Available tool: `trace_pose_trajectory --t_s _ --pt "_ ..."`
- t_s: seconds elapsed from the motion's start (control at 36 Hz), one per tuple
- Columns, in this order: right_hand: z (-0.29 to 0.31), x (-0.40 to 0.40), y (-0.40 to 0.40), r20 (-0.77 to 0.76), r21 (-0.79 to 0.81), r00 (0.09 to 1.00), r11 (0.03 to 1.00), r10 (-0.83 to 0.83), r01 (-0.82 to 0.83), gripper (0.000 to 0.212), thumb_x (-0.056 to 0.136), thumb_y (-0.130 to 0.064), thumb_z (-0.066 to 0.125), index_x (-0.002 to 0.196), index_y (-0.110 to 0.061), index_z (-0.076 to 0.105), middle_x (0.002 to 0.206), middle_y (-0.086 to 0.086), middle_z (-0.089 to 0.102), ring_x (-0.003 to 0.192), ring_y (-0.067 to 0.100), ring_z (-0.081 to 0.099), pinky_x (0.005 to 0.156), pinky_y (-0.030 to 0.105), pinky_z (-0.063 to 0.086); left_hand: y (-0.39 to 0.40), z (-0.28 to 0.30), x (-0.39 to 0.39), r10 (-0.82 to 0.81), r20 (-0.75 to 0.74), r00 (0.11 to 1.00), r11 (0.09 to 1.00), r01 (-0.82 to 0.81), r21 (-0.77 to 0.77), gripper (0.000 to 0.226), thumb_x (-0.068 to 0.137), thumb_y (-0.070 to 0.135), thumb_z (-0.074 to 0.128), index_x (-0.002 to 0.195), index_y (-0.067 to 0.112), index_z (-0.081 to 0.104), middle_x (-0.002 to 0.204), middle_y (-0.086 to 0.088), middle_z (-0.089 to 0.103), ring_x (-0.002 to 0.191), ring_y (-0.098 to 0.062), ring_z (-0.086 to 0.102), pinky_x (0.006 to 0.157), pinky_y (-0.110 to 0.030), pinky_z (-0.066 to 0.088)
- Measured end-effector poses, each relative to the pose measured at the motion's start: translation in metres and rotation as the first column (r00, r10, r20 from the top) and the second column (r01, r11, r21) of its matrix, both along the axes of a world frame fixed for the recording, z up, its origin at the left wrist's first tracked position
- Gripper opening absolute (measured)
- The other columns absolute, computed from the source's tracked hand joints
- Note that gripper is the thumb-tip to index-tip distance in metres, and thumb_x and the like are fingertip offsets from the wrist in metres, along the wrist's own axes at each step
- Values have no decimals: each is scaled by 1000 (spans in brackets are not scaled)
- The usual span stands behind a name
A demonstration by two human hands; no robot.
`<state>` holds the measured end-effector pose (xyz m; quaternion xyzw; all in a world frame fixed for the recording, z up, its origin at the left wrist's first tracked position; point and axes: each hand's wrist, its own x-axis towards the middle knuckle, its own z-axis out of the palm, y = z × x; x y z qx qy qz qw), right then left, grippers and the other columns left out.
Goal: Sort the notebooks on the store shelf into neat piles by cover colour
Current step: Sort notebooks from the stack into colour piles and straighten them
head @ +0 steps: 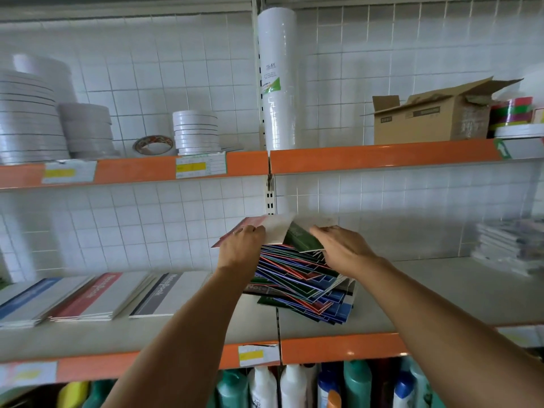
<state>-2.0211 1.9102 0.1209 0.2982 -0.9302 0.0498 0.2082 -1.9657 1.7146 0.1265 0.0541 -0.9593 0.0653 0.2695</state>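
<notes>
A messy heap of mixed notebooks (306, 285) with red, blue and green covers lies in the middle of the grey shelf (441, 295). My left hand (240, 245) grips a red-and-white notebook (265, 229) lifted off the top of the heap. My right hand (343, 245) holds a green notebook (301, 238) tilted above the heap. To the left lie three flat piles: a blue pile (32, 298), a red pile (94, 295) and a grey pile (167, 293).
A wrapped stack of books (509, 245) sits at the shelf's far right. The upper shelf holds tape rolls (195, 132), a tall white roll (278, 81) and a cardboard box (429, 119). Bottles (294, 387) stand below. An orange rail (338, 347) edges the shelf front.
</notes>
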Motion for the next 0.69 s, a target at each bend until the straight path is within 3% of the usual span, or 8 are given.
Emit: trace_pose_trajectory --t_s 0.06,0.17,0.28,0.42,0.56,0.58,0.64,0.69 --pt "2 1 -1 -29 26 1000 1000 7 -7 70 87 9 44 146 -26 32 126 5 59 106 20 54 77 24 47 -4 0 8 -7 -12 1000 1000 7 18 39 94 4 45 131 17 44 128 -4 55 107 -24 59 82 -33 51" --pt "2 2 -2 -68 53 997 998 23 -19 76 87 11 38 150 -30 25 139 4 51 118 22 45 97 34 42 -14 -3 26 -5 -19 1000 998 6 64 54 92 1 45 141 19 33 139 -2 48 112 -25 56 86 -37 50" --pt "1 15 -7 -26 101 999 994 46 -43 80 90 15 34 152 -29 9 155 7 27 138 25 34 113 37 30 -23 -8 48 44 -29 999 996 -42 74 56 97 1 37 147 22 26 148 -1 38 123 -24 48 94 -35 45" --pt "5 33 -21 -29 127 998 991 54 -50 82 92 14 33 152 -34 5 159 8 13 126 25 50 80 25 54 -42 -19 76 132 -2 991 987 -131 97 52 100 9 32 150 25 25 153 3 31 132 -21 40 100 -32 38" --pt "3 45 -46 -38 156 997 986 60 -53 83 91 14 32 151 -36 7 160 1 8 125 26 50 48 15 40 -68 -31 103 197 -7 980 970 -193 149 50 100 9 32 147 25 32 150 1 37 128 -23 45 94 -33 41" --pt "3 48 -52 -50 160 996 985 68 -59 82 91 14 32 151 -36 7 160 1 8 127 26 48 53 17 45 -74 -34 108 211 -9 977 967 -207 147 49 100 10 33 147 25 33 149 1 38 126 -23 47 92 -33 42" --pt "2 57 -65 -75 156 993 984 95 -82 81 91 14 33 152 -34 8 160 2 10 135 27 39 83 27 53 -88 -38 118 234 -5 972 963 -232 135 48 101 12 34 147 25 32 149 1 39 126 -22 47 92 -32 42" --pt "2 66 -80 -94 145 988 984 119 -105 82 90 14 34 152 -34 10 160 2 12 140 26 31 106 37 41 -102 -41 129 250 8 968 960 -249 132 47 102 15 34 148 25 31 149 1 38 129 -21 45 94 -31 40"
